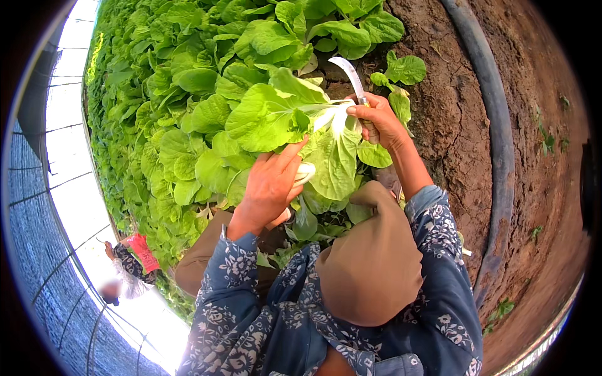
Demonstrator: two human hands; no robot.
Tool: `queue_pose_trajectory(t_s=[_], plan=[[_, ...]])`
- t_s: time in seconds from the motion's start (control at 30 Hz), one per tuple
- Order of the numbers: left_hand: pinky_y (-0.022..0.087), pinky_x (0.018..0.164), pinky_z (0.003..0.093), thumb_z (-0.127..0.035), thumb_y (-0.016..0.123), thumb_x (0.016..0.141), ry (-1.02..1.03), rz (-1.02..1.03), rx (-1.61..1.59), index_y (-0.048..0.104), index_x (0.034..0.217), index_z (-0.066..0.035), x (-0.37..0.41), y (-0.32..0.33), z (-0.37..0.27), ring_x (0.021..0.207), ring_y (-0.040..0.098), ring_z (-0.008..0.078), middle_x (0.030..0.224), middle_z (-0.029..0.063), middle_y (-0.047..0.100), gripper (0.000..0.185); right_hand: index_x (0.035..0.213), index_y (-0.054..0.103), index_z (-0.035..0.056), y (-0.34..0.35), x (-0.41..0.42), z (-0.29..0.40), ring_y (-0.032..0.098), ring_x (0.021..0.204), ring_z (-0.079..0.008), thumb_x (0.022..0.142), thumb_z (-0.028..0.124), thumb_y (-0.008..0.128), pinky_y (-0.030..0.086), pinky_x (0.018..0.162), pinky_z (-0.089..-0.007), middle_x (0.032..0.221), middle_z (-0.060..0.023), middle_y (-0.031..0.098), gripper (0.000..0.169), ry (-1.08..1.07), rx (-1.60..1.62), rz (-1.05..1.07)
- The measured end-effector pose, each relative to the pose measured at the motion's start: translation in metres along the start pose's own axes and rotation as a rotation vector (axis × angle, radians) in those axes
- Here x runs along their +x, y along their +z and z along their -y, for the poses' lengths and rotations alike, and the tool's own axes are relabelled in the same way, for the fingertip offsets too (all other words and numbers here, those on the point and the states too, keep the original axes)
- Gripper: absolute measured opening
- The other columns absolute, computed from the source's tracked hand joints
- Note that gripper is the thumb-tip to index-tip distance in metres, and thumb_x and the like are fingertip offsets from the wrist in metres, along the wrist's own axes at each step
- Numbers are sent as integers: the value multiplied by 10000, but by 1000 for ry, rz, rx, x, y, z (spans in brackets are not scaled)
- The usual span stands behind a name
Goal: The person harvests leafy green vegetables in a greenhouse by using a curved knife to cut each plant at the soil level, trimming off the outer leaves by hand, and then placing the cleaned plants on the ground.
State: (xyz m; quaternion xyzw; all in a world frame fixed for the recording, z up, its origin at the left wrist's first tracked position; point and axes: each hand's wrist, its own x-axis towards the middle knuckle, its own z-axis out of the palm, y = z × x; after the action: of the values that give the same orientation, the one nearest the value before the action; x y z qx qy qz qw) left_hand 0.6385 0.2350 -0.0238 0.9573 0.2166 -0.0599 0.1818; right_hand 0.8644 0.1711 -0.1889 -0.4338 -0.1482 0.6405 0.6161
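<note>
My right hand [382, 123] is closed around the handle of a small curved sickle [350, 76], its blade pointing up and away. Its thumb also lies at the white base of a cut leafy green plant [270, 115], whose broad leaves spread to the left and downward. Under those leaves is my left hand [275, 181], with white stalk ends [304, 173] of leafy greens showing beside its fingers and palm. The fingertips touch the underside of the leaves. How firmly the left fingers grip the stalks is partly hidden.
Dense leafy greens [197, 80] grow ahead and to the left. A thick dark hose [494, 108] runs over cracked brown soil [451, 108] on the right. At the lower left, another person [131, 272] is beside the bed, near a red bag [143, 253]. Netting [33, 207] lines the far left.
</note>
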Motion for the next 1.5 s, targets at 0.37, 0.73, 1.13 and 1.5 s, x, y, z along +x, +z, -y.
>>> queue_pose_trajectory(t_s=[0.37,0.73,1.13,1.5], plan=[[510,840,346,20,675,739,-213,-535,-310,558,1216,-29,-105,-55,-16,1031,621,261,1433,106,439,494,744,575,32,143,-56,141,496,430,-83,786,217,757,385,397,-254,554,0,507,263,-269,-952,56],[384,1000,381,-95,724,746,-220,-771,-468,528,1303,-50,-151,-38,-15,1177,521,286,1294,123,566,593,784,594,-4,280,-121,106,525,465,-88,778,154,734,436,439,-264,578,-15,529,212,-230,-1179,280],[460,890,353,-109,720,691,-238,-525,-708,571,1260,-72,-161,-9,-7,986,588,285,1086,139,608,589,856,600,-5,269,-128,90,519,441,-100,750,86,621,421,413,-269,569,-35,531,141,45,-1355,384],[444,917,275,-11,719,739,-171,-342,-1362,554,1290,-53,-140,-9,-2,1023,544,107,1174,35,603,577,973,508,31,207,-163,78,600,637,-195,771,69,568,503,514,-314,848,-92,502,214,-961,-2137,152]])
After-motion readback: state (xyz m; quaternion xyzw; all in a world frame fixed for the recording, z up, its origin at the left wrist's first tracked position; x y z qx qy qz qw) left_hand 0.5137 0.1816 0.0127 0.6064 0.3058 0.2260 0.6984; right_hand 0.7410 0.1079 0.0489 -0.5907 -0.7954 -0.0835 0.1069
